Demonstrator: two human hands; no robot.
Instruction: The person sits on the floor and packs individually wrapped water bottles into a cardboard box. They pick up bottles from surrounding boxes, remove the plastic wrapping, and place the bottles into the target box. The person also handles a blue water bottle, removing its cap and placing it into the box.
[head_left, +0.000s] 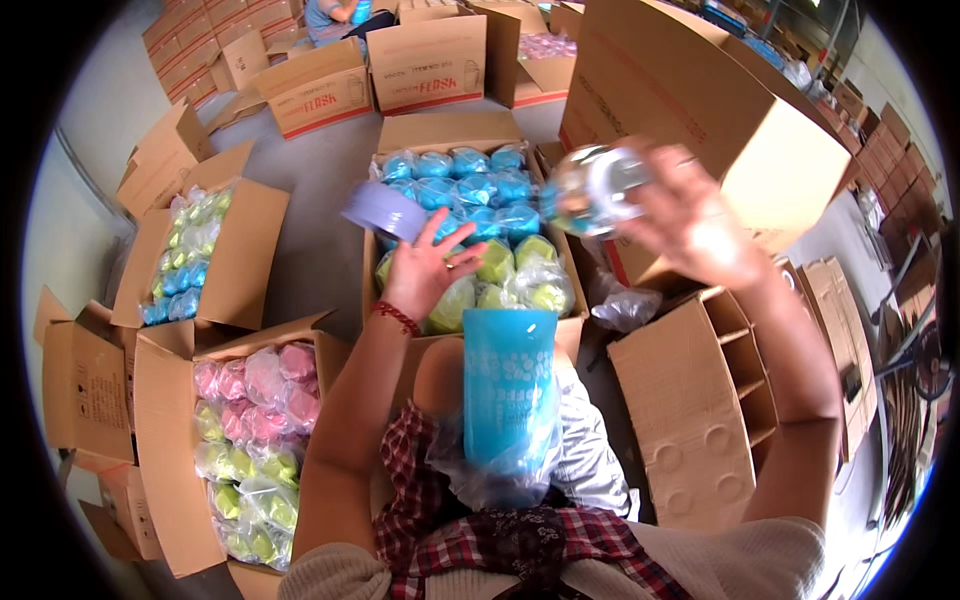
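A blue cylindrical flask (510, 390) stands between my thighs, partly in a clear plastic bag. White print marks its side. My left hand (431, 270) is raised over the carton in front, fingers spread. A lavender ring-shaped piece (384, 212), perhaps a lid or cup, is in the air against its index finger; my thumb is hidden, so the grip is unclear. At the upper right, my right hand (701, 217) has its fingers on a shiny, motion-blurred object (600, 191) with a white ring. Beneath my hands, the open carton (450, 131) holds bagged blue and lime-green pieces.
Left of me, one open carton (169, 450) holds bagged pink and green pieces; another carton (244, 255) holds green and blue ones. A large carton (675, 105) rises at the right, beside a cardboard divider (682, 420). At the back sits another person (330, 22).
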